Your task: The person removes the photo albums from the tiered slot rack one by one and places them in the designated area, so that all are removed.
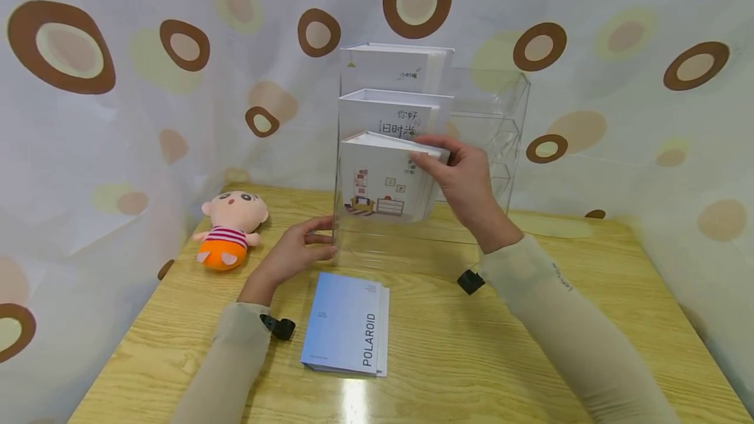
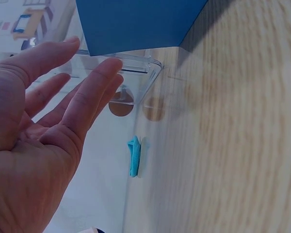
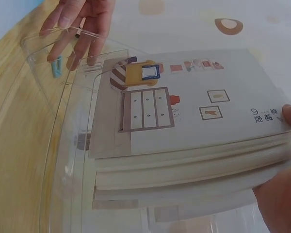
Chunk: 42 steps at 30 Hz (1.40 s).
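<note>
Head cam: my R hand (image 1: 465,178) pinches the white hardcover album w/ furniture drawing (image 1: 379,178) by its top corner, prob. to control its tilt at the clear plastic tiered rack (image 1: 406,237); my L hand (image 1: 294,250) is at the rack's side, prob. bracing. Behind R hand: middle white album (image 1: 366,116), "你好". Nearer than both hands, on the bench (image 1: 530,352): pale-blue hardcover book (image 1: 338,326), "POLAROID". L wrist cam: L fingers extended, gripping nothing; turquoise plastic clip (image 2: 135,156) near. R wrist cam: album's btwn R thumb + fingers; sideways title unclear.
</note>
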{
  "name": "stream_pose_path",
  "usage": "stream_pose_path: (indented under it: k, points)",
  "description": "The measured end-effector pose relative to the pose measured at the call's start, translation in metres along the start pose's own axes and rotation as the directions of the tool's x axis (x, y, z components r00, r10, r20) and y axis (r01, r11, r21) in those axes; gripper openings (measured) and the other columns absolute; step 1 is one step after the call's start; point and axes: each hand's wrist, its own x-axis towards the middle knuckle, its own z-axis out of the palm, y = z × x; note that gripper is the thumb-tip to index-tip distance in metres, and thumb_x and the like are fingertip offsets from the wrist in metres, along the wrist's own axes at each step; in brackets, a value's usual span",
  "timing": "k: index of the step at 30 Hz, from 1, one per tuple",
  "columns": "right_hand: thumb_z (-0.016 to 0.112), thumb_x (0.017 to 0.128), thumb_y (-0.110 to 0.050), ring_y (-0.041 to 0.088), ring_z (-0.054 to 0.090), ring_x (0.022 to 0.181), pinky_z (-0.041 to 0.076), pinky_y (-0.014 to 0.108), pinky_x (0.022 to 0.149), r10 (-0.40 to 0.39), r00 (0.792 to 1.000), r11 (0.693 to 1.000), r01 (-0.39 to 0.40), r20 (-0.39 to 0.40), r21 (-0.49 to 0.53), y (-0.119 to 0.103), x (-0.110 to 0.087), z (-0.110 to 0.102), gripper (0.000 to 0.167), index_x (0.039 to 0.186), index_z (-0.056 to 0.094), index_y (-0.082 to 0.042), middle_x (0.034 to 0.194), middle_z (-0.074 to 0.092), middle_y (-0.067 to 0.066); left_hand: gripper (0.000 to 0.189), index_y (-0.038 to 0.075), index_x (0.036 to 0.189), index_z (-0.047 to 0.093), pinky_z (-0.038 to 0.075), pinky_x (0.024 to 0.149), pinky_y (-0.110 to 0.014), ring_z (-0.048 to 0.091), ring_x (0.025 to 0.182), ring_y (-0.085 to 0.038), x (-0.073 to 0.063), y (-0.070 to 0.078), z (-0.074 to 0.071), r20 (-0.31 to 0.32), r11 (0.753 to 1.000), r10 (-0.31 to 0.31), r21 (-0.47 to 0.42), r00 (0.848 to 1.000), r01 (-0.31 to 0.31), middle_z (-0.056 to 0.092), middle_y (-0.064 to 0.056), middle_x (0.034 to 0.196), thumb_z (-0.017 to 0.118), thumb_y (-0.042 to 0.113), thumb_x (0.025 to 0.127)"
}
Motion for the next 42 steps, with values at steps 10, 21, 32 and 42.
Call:
stream_pose_path:
  k: [10,21,32,42]
  points:
    - [0.086,0.102,-0.024,0.015,0.078,0.106,0.066,0.023,0.086,0.027,0.992,0.994,-0.039,-0.121,-0.105,-0.008,-0.008,-0.003,0.030,0.129,0.084,-0.013,0.129,0.079,0.011,0.071,0.010,0.171,0.046,0.064,0.113,-0.048,0.061,0.149,-0.043,0.001,-0.001,0.001,-0.005,1.000,0.010,0.008,1.000,-0.010,0.049,-0.018,0.174,0.076,0.013,0.107]
    - [0.089,0.099,-0.029,0.009,0.081,0.098,0.068,0.020,0.083,0.012,0.990,0.995,-0.026,-0.142,-0.096,-0.013,-0.020,-0.020,0.036,0.130,0.084,-0.011,0.116,0.082,0.004,0.072,0.010,0.171,0.045,0.064,0.113,-0.049,0.061,0.150,-0.044,0.001,-0.001,0.001,0.002,1.000,0.013,0.021,1.000,-0.013,0.049,-0.019,0.174,0.077,0.017,0.107]
    - [0.089,0.099,-0.028,0.006,0.082,0.092,0.069,0.023,0.079,0.026,0.988,0.993,-0.044,-0.154,-0.113,-0.015,-0.034,-0.037,0.038,0.130,0.083,-0.007,0.105,0.082,-0.006,0.072,0.008,0.171,0.046,0.066,0.109,-0.046,0.061,0.149,-0.045,0.000,-0.001,0.002,-0.008,1.000,0.013,0.008,1.000,-0.013,0.049,-0.020,0.173,0.077,0.014,0.106]
    - [0.088,0.100,-0.033,0.006,0.081,0.091,0.068,0.022,0.079,0.079,0.988,0.981,-0.101,-0.133,-0.167,-0.004,-0.050,-0.050,0.039,0.131,0.083,-0.010,0.106,0.081,-0.009,0.073,0.007,0.171,0.044,0.065,0.110,-0.047,0.060,0.150,-0.045,-0.002,0.001,0.002,-0.002,1.000,0.013,0.005,1.000,-0.013,0.048,-0.021,0.174,0.076,0.014,0.106]
